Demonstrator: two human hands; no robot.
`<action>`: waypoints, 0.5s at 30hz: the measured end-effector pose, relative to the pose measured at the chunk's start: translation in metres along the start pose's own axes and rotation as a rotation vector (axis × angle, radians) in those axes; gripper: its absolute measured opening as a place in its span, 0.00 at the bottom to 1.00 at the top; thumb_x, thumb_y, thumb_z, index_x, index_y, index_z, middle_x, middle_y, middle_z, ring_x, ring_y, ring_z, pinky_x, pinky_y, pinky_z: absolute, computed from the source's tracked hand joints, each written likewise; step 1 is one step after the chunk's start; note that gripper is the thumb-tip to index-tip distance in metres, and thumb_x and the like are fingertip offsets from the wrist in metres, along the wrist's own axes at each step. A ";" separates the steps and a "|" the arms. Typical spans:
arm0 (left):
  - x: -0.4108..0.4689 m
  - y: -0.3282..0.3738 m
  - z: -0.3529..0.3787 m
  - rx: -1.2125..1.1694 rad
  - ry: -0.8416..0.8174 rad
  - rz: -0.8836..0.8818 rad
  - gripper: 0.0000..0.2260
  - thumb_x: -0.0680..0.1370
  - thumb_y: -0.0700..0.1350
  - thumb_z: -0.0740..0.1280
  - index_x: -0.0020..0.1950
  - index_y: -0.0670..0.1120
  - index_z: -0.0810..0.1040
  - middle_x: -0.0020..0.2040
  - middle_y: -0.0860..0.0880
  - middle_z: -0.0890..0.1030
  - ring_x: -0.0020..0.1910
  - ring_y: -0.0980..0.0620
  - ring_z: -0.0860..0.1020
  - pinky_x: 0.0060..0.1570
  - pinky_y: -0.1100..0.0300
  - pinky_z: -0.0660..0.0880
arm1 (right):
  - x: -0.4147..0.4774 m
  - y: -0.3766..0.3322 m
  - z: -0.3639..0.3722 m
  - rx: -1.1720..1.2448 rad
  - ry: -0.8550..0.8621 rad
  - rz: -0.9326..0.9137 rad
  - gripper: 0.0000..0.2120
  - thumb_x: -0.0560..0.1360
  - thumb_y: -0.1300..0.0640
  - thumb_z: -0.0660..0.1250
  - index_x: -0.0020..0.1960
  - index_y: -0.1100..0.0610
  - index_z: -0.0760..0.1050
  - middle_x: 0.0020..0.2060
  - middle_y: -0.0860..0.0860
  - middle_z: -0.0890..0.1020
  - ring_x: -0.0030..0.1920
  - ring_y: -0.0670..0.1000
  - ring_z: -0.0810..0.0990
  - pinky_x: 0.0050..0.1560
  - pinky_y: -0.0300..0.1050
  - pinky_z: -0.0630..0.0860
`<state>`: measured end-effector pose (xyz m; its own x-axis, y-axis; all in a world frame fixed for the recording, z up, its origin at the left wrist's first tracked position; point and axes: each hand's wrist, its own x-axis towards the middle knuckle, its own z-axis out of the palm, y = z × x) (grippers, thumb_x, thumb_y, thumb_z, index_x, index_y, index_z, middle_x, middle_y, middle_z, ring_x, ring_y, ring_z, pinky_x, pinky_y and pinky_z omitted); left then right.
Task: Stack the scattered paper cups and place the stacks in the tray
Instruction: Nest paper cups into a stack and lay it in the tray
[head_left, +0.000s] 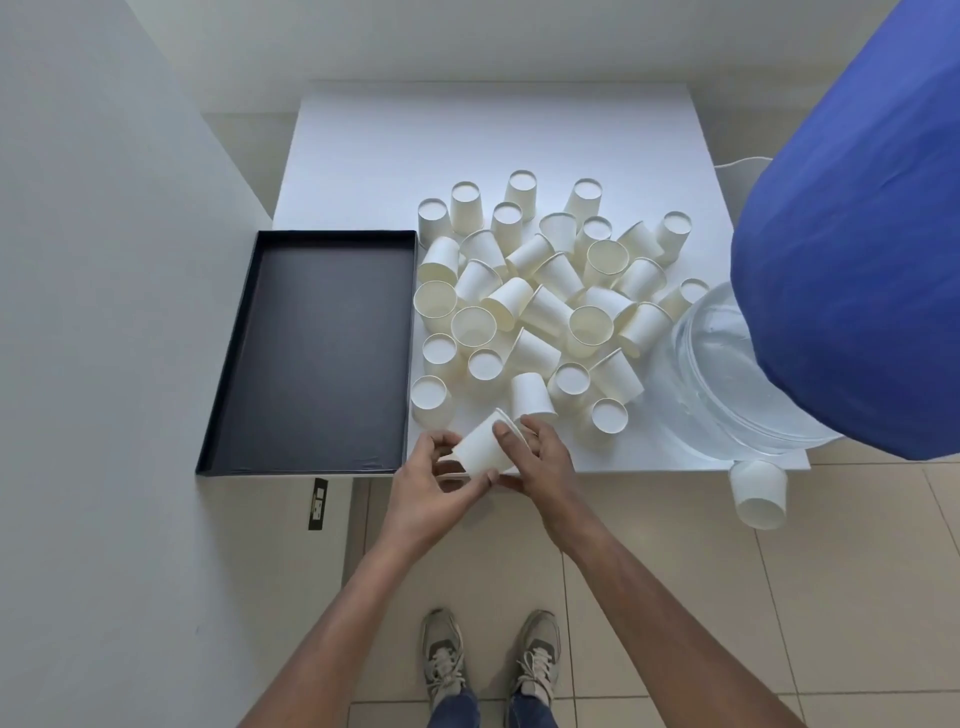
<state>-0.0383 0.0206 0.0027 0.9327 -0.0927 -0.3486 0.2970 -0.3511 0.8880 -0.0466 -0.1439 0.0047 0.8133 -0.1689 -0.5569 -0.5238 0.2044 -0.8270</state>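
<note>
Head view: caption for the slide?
Left hand and right hand hold white paper cups beside a black rectangular tray, loose cups behind.

both hands (483, 467) gripping cup (480, 447), black tray (410, 332)

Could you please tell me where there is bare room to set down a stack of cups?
The black tray is bare inside. The white table is open beyond the cup pile, toward its far edge. Crowded: cups packed from tray to clear container.
</note>
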 end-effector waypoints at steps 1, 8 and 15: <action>-0.001 -0.001 0.002 0.065 -0.018 0.024 0.23 0.68 0.51 0.80 0.59 0.54 0.76 0.54 0.56 0.84 0.53 0.58 0.83 0.55 0.55 0.82 | 0.000 0.000 0.001 -0.060 0.030 -0.037 0.30 0.73 0.42 0.74 0.70 0.52 0.70 0.62 0.47 0.80 0.59 0.46 0.82 0.56 0.53 0.83; 0.004 0.015 0.024 0.303 0.005 0.134 0.30 0.68 0.57 0.76 0.69 0.55 0.73 0.55 0.54 0.84 0.53 0.51 0.82 0.49 0.51 0.80 | -0.004 0.004 0.003 -0.329 0.083 -0.154 0.27 0.73 0.39 0.74 0.68 0.47 0.72 0.59 0.40 0.80 0.61 0.39 0.77 0.63 0.42 0.75; 0.010 -0.005 0.015 0.321 0.093 0.141 0.29 0.68 0.58 0.77 0.65 0.57 0.71 0.55 0.56 0.81 0.55 0.51 0.79 0.51 0.53 0.77 | 0.032 0.004 -0.005 0.081 0.282 0.078 0.14 0.75 0.52 0.69 0.61 0.44 0.78 0.60 0.44 0.78 0.57 0.46 0.78 0.53 0.50 0.81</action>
<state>-0.0333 0.0070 -0.0095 0.9790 -0.0813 -0.1870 0.0980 -0.6169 0.7809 -0.0244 -0.1534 -0.0166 0.6633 -0.4084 -0.6271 -0.5507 0.3011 -0.7785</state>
